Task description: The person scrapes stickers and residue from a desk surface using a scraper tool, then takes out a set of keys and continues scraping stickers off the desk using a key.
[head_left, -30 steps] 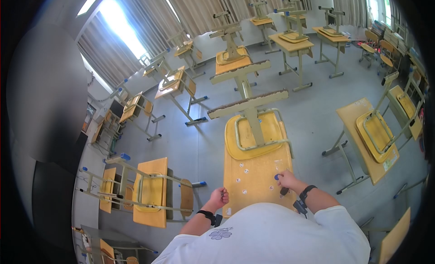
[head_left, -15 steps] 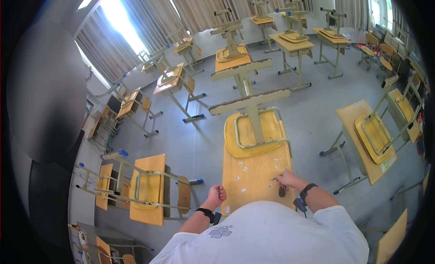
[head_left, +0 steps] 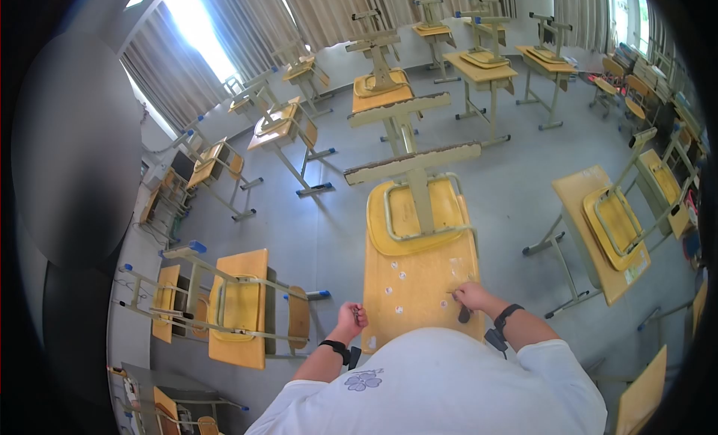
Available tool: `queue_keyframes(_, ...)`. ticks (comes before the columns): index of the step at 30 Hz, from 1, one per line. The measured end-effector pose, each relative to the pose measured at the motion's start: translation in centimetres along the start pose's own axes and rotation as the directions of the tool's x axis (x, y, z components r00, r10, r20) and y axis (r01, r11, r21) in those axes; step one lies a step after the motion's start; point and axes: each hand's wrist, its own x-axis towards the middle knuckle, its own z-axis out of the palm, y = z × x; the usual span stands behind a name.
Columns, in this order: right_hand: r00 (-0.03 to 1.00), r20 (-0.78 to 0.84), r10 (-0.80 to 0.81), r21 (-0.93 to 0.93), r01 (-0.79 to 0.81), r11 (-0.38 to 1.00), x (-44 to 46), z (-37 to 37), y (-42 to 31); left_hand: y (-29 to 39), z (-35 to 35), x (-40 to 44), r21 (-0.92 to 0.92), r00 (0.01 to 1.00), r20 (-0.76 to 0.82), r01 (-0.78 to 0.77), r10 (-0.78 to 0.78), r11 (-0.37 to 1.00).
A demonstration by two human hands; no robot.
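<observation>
In place of the blue spot seen a second ago at the right hand (head_left: 471, 294), a thin tip (head_left: 451, 291) is now shown, blurred.

Legible text, numbers and brands: none. White shirt (head_left: 479, 383), front: one purple clover-shaped print (head_left: 362, 380), with a short line of lettering-like marks above it, too small to read. Worktop (head_left: 419, 319) before the wearer: several small whitish marks (head_left: 402, 275), scattered, sticker-like, and one larger pale patch (head_left: 458, 267), all unreadable.
</observation>
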Motion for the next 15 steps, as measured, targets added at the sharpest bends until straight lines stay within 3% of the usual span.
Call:
queue_keyframes(2,0.979,-0.036,-0.198,-0.41,0.166,0.897,0.0,0.3,0.5,-0.1,-0.3,0.5,0.047,0.999,-0.006,-0.048,0.049,0.998)
queue_keyframes(5,0.995,-0.028,-0.093,-0.495,0.067,0.866,-0.7,0.5,0.1,-0.4,0.0,0.3,0.108,0.992,0.018,-0.124,0.122,0.986)
queue_keyframes(8,0.989,-0.019,-0.147,-0.563,0.111,0.819,-0.6,0.5,0.5,-0.6,-0.5,1.0,0.135,0.992,0.019,-0.125,0.124,0.983)
queue_keyframes(9,0.991,-0.017,-0.136,-0.558,0.104,0.823,-0.8,0.4,0.2,-0.5,-0.5,1.3,0.139,0.994,0.016,-0.114,0.113,0.984)
queue_keyframes(11,0.972,-0.235,0.005,-0.167,-0.046,0.985,-1.8,-0.1,-1.2,-0.3,-0.7,1.7,0.134,0.997,0.007,-0.08,0.079,0.988)
queue_keyframes(13,0.937,-0.328,-0.123,-0.214,0.053,0.975,-2.7,-1.0,-2.1,-0.3,-0.6,1.9,0.218,0.989,-0.07,-0.109,0.127,0.97)
queue_keyframes(14,0.919,-0.257,-0.299,-0.489,0.143,0.861,-2.3,-0.8,-0.7,-0.6,-1.0,2.5,0.333,0.964,-0.134,-0.176,0.231,0.926)
queue_keyframes(15,0.885,-0.131,-0.447,-0.713,0.229,0.662,-1.9,-0.7,0.7,-0.9,-1.4,3.1,0.451,0.924,-0.175,-0.23,0.339,0.862)
